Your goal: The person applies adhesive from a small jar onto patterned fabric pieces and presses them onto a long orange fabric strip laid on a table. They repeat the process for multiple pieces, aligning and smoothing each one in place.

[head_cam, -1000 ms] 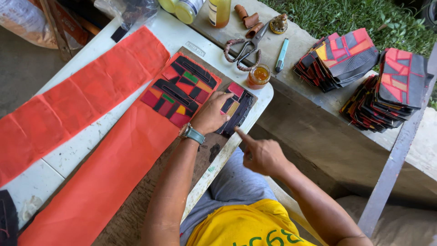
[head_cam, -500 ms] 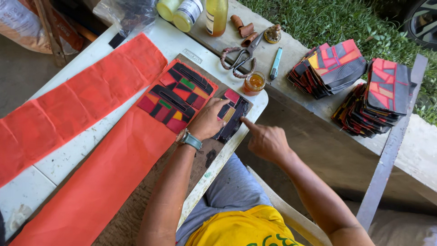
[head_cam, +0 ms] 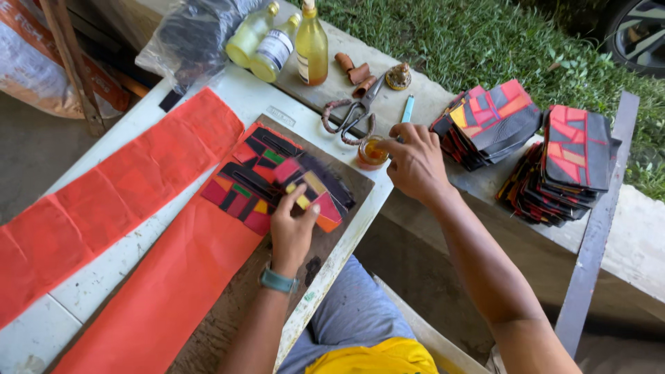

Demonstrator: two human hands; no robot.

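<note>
Nearest you, your left hand (head_cam: 291, 232) presses flat, fingers spread, on the patchwork piece (head_cam: 277, 181) lying on the board by the bench's near edge; it grips nothing. Its patches look only partly placed. Farther out, your right hand (head_cam: 415, 163) pinches at the small amber jar (head_cam: 372, 152). Beyond, stacks of finished patchwork pieces (head_cam: 530, 142) wait.
</note>
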